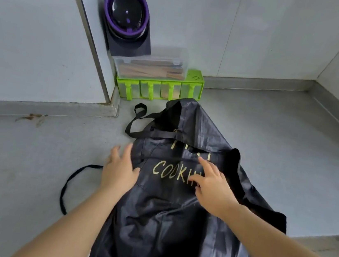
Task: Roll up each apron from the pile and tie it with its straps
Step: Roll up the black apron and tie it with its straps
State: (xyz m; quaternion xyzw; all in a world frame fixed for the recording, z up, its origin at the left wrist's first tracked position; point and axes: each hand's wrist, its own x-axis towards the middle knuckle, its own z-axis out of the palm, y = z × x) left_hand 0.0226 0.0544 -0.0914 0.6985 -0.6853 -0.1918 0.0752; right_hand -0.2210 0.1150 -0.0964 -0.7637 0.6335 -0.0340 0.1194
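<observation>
Our left hand (119,170) lies flat with fingers straight, the palm at the left border of the apron (165,220) and gripping nothing. Our right hand (213,189) is likewise unclenched, its fingers spread over the yellow lettering (167,172) on the bib; motion blur prevents us from saying whether they press the cloth or hover just above it. The apron, a thin, dark fabric with a slight sheen, lies crumpled and face up on the grey counter (30,164), with its upper part bunched towards the wall and its lower part running out of view at the near edge. We judge it light, limp and rather slippery. It will not keep a crease unaided, so a roll should be started from a flattened end, pressed with both palms and kept tight with the fingertips. We judge the best holds to be the two side borders level with the lettering. One strap (66,186) trails in a loop on the counter to the left, and another strap loop (136,121) lies beside the bunched top. Both are narrow tapes, easy to pinch but liable to tangle, and should be pulled clear before rolling. Beyond stand a green rack (158,88), a clear box (150,67) on top of it, and a purple basket (126,10).
</observation>
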